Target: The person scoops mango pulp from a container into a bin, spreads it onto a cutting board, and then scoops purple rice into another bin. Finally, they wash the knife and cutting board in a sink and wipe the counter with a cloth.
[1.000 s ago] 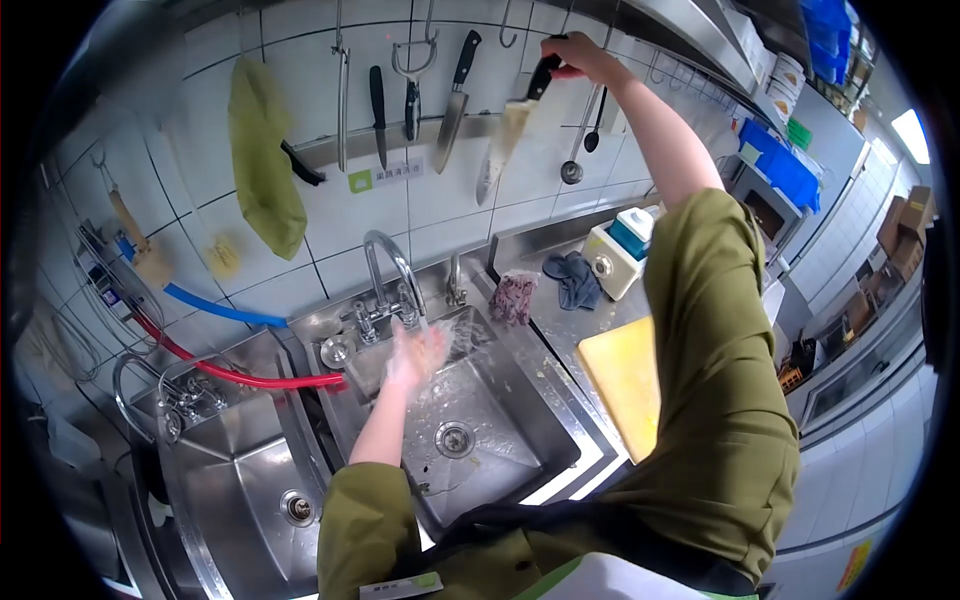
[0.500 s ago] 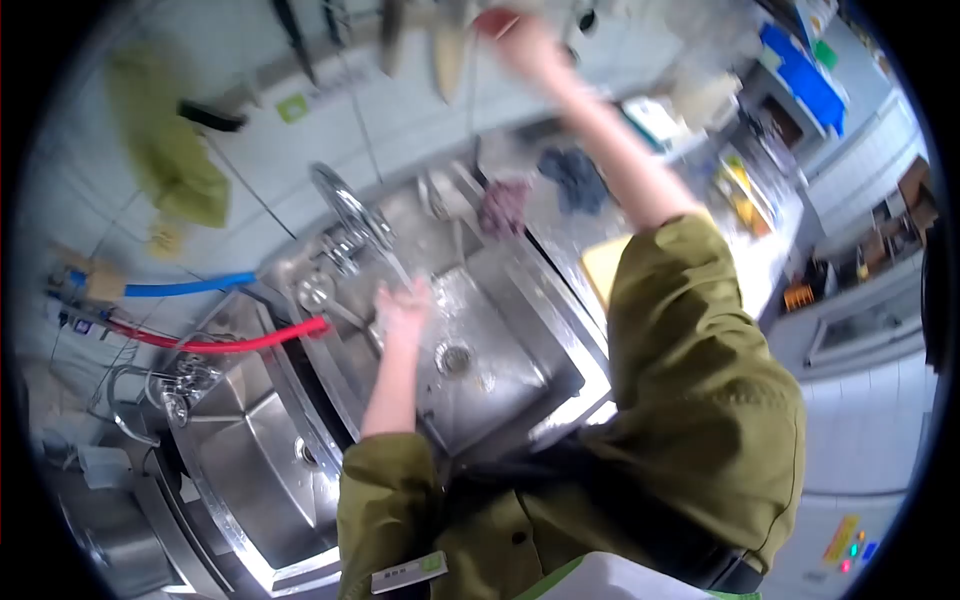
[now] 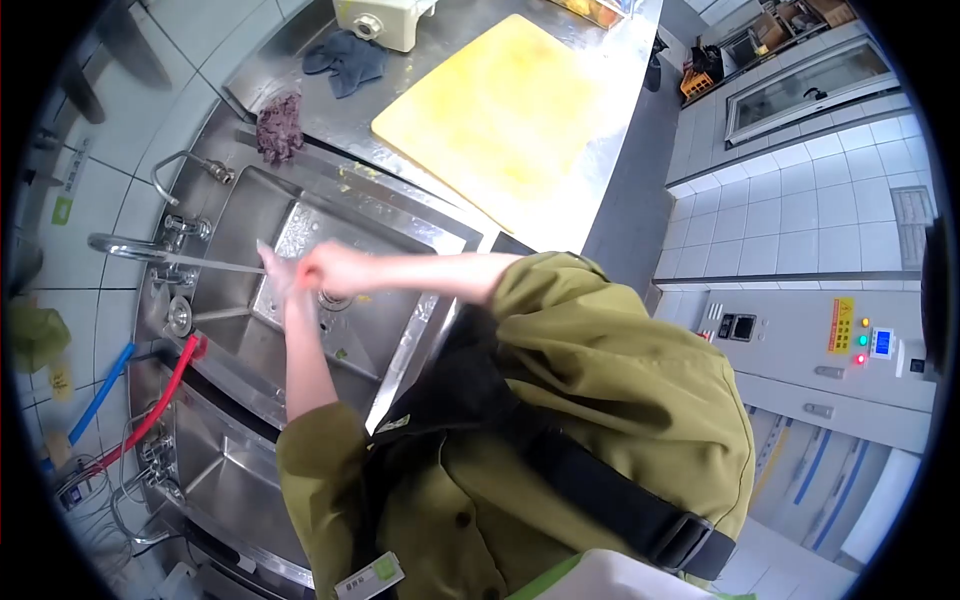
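Both of my hands are over the steel sink (image 3: 365,355), in front of the running faucet (image 3: 125,247). My left hand (image 3: 280,277) is in the end of the water stream (image 3: 215,263), its fingers stretched out and blurred. Pressed against it near the wrist is my right hand (image 3: 338,270), with its fingers closed. A small reddish patch shows at the right fingertips; I cannot make out what it is. The sink drain lies partly hidden below the right hand.
A yellow cutting board (image 3: 500,120) lies on the steel counter beyond the sink. Near it are a dark blue cloth (image 3: 345,62), a purple cloth (image 3: 279,130) and a white appliance (image 3: 385,22). A second sink (image 3: 235,480) and a red hose (image 3: 160,400) are at lower left.
My right hand has come down from the wall, where it was at a reddish object, to my left hand. The view has turned right, showing more of the counter and floor.
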Tool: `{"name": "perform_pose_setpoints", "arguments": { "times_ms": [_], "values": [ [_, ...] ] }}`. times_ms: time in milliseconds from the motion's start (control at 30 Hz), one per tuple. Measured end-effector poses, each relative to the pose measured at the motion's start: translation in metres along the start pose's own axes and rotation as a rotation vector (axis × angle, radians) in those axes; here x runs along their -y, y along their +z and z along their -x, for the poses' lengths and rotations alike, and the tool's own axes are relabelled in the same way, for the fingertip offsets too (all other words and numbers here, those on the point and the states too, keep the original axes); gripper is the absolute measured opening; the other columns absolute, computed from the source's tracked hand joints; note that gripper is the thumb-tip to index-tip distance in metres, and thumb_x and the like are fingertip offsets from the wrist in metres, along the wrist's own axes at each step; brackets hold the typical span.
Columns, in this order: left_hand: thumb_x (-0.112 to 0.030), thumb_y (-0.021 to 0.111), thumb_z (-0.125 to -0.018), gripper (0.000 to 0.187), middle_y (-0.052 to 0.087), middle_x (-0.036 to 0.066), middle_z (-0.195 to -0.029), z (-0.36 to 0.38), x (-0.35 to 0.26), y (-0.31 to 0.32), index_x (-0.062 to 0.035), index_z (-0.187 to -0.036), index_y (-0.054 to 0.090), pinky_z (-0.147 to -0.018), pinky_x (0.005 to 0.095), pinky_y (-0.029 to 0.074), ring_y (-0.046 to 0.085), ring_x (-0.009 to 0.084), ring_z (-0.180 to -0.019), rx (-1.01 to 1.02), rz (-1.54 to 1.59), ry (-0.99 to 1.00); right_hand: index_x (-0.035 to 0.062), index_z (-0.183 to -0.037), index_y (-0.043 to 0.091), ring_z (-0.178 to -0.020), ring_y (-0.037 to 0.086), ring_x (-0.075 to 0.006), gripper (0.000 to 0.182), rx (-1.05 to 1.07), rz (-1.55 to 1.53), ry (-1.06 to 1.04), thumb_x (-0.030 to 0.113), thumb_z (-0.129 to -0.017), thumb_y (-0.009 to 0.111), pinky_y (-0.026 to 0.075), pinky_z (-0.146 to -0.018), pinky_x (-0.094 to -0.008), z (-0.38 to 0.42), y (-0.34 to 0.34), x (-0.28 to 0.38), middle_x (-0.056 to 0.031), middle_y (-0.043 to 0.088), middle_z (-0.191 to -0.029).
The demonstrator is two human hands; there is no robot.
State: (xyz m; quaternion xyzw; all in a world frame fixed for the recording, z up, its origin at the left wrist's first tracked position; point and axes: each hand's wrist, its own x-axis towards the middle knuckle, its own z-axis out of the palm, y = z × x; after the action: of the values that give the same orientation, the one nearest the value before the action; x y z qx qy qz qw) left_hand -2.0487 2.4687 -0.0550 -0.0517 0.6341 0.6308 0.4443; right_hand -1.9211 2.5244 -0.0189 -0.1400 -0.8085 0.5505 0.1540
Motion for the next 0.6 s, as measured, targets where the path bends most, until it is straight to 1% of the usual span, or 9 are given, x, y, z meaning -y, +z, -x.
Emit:
{"name": "perform_pose_setpoints", "arguments": {
  "times_ms": [100, 133, 167, 267, 333, 400, 467, 533, 600],
  "values": [
    [-0.05, 0.04, -0.093, 0.073, 0.023, 0.016, -0.146, 0.011, 0.03, 0.057, 0.0012, -0.14, 0.021, -0.11, 0.0307, 0.017, 0.023, 0.023, -0.135, 0.146, 0.057, 0.243, 0.0054, -0.092, 0.066, -0.083, 0.062, -0.0231, 0.016, -0.291, 0.248, 0.078, 0.015, -0.08, 0.062, 0.049, -0.075, -0.0336, 0.039, -0.133, -0.016, -0.0118, 0.065, -0.088],
    [-0.046, 0.04, -0.094, 0.069, 0.024, 0.016, -0.146, 0.03, 0.035, 0.084, 0.001, -0.14, 0.022, -0.11, 0.0308, 0.017, 0.024, 0.0222, -0.135, 0.225, 0.107, 0.193, 0.0051, -0.096, 0.064, -0.083, 0.061, -0.021, 0.019, -0.544, 0.092, 0.289, 0.016, -0.08, 0.062, 0.049, -0.075, -0.0327, 0.045, -0.179, -0.059, -0.0107, 0.065, -0.087],
    [-0.042, 0.039, -0.095, 0.065, 0.025, 0.015, -0.145, 0.051, 0.042, 0.116, 0.0009, -0.14, 0.023, -0.11, 0.0308, 0.018, 0.024, 0.0214, -0.135, 0.302, 0.163, 0.144, 0.0038, -0.1, 0.062, -0.084, 0.061, -0.0199, 0.023, -0.899, 0.193, 0.143, 0.018, -0.082, 0.061, 0.049, -0.075, -0.032, 0.054, -0.23, -0.123, -0.0107, 0.064, -0.09],
    [-0.037, 0.037, -0.097, 0.052, 0.037, 0.011, -0.139, 0.055, 0.078, 0.195, 0.0001, -0.133, 0.035, -0.103, 0.032, 0.029, 0.036, 0.019, -0.125, 0.506, 0.221, 0.001, 0.0004, -0.117, 0.049, -0.095, 0.058, -0.035, 0.046, -1.031, 0.549, 0.399, 0.028, -0.083, 0.06, 0.047, -0.083, -0.0423, 0.118, -0.423, -0.19, -0.0218, 0.059, -0.105],
    [-0.035, 0.038, -0.097, 0.047, 0.049, 0.009, -0.13, 0.078, 0.073, 0.246, 0.0012, -0.126, 0.045, -0.095, 0.0306, 0.037, 0.047, 0.0173, -0.114, 0.496, 0.111, -0.01, -0.0033, -0.12, 0.049, -0.11, 0.052, -0.0394, 0.061, -0.845, 0.816, 0.837, 0.043, -0.082, 0.058, 0.041, -0.093, -0.0457, 0.156, -0.509, -0.213, -0.0293, 0.054, -0.116],
    [-0.035, 0.041, -0.096, 0.047, 0.056, 0.009, -0.121, 0.105, 0.064, 0.268, 0.0037, -0.122, 0.048, -0.09, 0.0272, 0.042, 0.054, 0.0172, -0.105, 0.305, -0.174, 0.076, -0.0064, -0.116, 0.053, -0.108, 0.054, -0.0404, 0.062, -0.814, 0.8, 0.908, 0.048, -0.086, 0.051, 0.042, -0.091, -0.0451, 0.177, -0.538, -0.211, -0.0304, 0.055, -0.114],
    [-0.034, 0.049, -0.091, 0.042, 0.063, 0.012, -0.108, 0.084, 0.078, 0.266, 0.0, -0.114, 0.056, -0.08, 0.0308, 0.049, 0.061, 0.0221, -0.093, 0.314, -0.413, 0.257, -0.0103, -0.108, 0.056, -0.105, 0.055, -0.0418, 0.066, -0.498, 0.851, 0.916, 0.052, -0.089, 0.043, 0.044, -0.088, -0.0426, 0.185, -0.565, -0.234, -0.0312, 0.058, -0.107],
    [-0.033, 0.053, -0.088, 0.039, 0.065, 0.013, -0.102, 0.089, 0.074, 0.273, -0.0034, -0.113, 0.058, -0.077, 0.0331, 0.05, 0.063, 0.0248, -0.089, 0.301, -0.742, 0.468, -0.0125, -0.098, 0.059, -0.093, 0.06, -0.0386, 0.067, -0.733, 0.713, 0.882, 0.051, -0.092, 0.038, 0.044, -0.085, -0.0411, 0.193, -0.59, -0.308, -0.0278, 0.063, -0.093],
    [-0.03, 0.055, -0.085, 0.034, 0.066, 0.016, -0.096, 0.075, 0.087, 0.267, -0.0072, -0.11, 0.06, -0.075, 0.0363, 0.051, 0.064, 0.0287, -0.087, 0.143, -1.258, 0.6, -0.0091, -0.094, 0.06, -0.064, 0.054, -0.0209, 0.057, -0.692, 0.506, 0.725, 0.043, -0.094, 0.039, 0.043, -0.062, -0.037, 0.195, -0.589, -0.322, -0.0126, 0.059, -0.07]
  ]
}}
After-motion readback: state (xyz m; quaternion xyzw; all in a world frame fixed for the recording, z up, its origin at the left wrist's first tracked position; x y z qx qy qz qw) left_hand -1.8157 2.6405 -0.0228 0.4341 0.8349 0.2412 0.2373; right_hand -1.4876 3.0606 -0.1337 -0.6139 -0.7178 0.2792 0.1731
